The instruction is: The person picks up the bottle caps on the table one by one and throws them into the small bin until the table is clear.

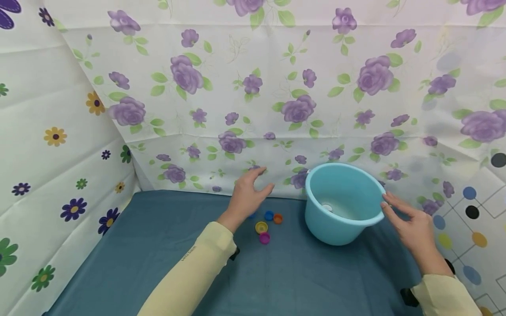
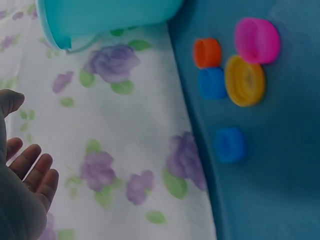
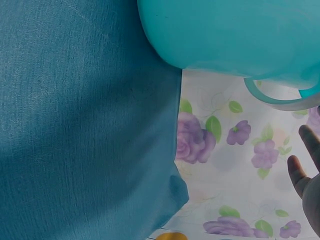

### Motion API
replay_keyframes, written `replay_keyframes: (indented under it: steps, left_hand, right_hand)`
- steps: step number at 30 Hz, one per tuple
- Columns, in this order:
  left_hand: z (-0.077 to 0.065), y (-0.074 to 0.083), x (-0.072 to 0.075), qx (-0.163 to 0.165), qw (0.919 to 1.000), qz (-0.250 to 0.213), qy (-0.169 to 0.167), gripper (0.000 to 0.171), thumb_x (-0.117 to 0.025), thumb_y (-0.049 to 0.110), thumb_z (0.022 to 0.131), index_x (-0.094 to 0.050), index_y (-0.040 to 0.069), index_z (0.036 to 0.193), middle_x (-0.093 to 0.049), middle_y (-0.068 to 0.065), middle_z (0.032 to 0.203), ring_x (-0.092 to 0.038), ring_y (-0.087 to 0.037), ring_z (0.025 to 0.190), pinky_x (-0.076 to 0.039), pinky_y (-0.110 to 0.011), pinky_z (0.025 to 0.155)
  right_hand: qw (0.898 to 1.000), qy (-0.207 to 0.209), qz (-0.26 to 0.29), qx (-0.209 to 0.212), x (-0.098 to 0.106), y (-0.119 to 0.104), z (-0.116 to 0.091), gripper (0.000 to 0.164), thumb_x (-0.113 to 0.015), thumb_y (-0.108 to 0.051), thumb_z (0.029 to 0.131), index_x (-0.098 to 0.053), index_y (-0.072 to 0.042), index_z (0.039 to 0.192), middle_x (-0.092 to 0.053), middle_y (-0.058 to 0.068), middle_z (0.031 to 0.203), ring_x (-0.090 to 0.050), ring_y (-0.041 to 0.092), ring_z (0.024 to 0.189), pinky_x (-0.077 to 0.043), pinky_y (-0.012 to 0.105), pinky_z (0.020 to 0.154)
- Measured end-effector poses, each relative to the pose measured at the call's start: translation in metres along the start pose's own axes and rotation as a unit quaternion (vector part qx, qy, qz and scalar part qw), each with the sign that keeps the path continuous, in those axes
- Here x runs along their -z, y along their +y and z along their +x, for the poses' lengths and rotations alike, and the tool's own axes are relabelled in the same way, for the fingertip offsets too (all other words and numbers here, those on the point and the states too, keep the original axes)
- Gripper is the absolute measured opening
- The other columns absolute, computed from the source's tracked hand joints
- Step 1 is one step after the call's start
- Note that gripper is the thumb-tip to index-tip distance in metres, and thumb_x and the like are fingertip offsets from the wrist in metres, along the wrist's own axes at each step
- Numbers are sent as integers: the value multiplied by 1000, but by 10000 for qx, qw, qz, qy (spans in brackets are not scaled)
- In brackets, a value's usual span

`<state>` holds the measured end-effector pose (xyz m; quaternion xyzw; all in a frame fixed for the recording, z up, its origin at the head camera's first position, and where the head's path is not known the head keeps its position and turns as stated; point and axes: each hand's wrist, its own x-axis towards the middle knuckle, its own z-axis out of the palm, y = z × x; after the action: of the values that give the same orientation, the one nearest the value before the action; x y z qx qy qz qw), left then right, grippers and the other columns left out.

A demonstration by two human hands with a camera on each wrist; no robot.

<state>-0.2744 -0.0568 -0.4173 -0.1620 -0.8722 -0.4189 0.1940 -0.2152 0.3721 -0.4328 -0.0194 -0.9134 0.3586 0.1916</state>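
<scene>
Fingers of the left hand (image 1: 246,193): extended, slightly bent and a little apart, thumb standing off; nothing held. Hand hangs over the far edge of the blue cloth (image 1: 118,259), at about 11 o'clock from a small group of round caps, plastic by appearance.

Fingers of the right hand (image 1: 415,228): spread, fairly straight, tips at the 3 o'clock side of the rim of a round, light-blue plastic bucket (image 1: 328,228). No pinch seen; cannot tell whether the tips press on the rim. Right wrist view: two separated digits just beside a curved pale-turquoise handle (image 3: 280,104).

Caps, head view, taking the shallow yellow round cap (image 1: 261,227) as centre: magenta round cap (image 1: 264,238) at about 6 o'clock, bright-blue round cap (image 1: 269,215) at 1, orange round cap (image 1: 278,218) at 2. Second blue round cap (image 2: 230,145) at 11, partly hidden by the left hand there; left wrist view shows it apart from the other four.

Bucket stands on the cloth between 2 and 3 o'clock from the caps. Small whitish round patch inside it; nature unclear. At 12 o'clock, behind everything: white sheet printed with purple roses and green leaves (image 1: 253,44).
</scene>
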Motion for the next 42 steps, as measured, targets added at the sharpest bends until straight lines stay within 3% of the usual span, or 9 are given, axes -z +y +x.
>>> replay_keyframes:
  steps: [3,8,11,14,18,28,42]
  left_hand:
    - [-3,-12,0,131,9999,-42,-51,52,-64,41,86,-50,24,133,-57,-1,129,-53,-17,119,-50,-39,91]
    - [-8,-29,-1,553,9982,81,-210,60,-64,44,86,-48,18,137,-55,-2,130,-52,-20,119,-48,-42,94]
    - [-12,-37,-1,848,9957,144,-340,64,-64,47,85,-45,19,139,-52,-1,132,-50,-21,123,-46,-44,98]
    - [-15,-43,-2,1033,9935,129,-464,65,-65,46,84,-43,21,140,-50,-1,137,-47,-22,127,-44,-46,100]
    - [-18,-54,-5,1190,9910,156,-594,65,-66,42,84,-43,20,141,-48,0,140,-44,-22,130,-43,-47,101]
    - [-25,-75,-15,1706,9714,932,-1364,71,-69,46,81,-41,20,141,-44,-2,143,-42,-24,132,-40,-47,104]
    - [-28,-81,-23,2032,9528,1357,-1800,77,-71,43,80,-38,18,145,-40,-6,147,-34,-29,138,-35,-49,108]
  right_hand:
    - [10000,5,-39,3,0,0,0,40,-60,-47,87,-56,-41,126,-49,-17,136,-35,-21,119,-41,49,98]
    - [9999,32,-117,29,1,1,0,40,-61,-48,86,-56,-41,126,-50,-17,135,-36,-21,118,-41,13,97]
    - [9999,37,-131,29,1,0,0,40,-61,-48,86,-56,-41,126,-51,-16,135,-36,-21,118,-41,11,95]
    - [9999,20,-104,-11,1,-1,1,40,-61,-48,86,-56,-41,126,-50,-16,136,-36,-20,119,-45,32,99]
    - [10000,-21,20,-29,1,-2,2,41,-61,-48,86,-56,-40,126,-49,-17,136,-34,-20,120,-42,55,94]
    - [9997,-34,236,-41,0,-1,1,41,-62,-46,86,-57,-37,127,-49,-16,137,-35,-20,120,-38,58,97]
    - [9993,-137,339,-94,2,0,0,42,-61,-45,87,-56,-36,128,-47,-16,139,-35,-15,126,-38,57,98]
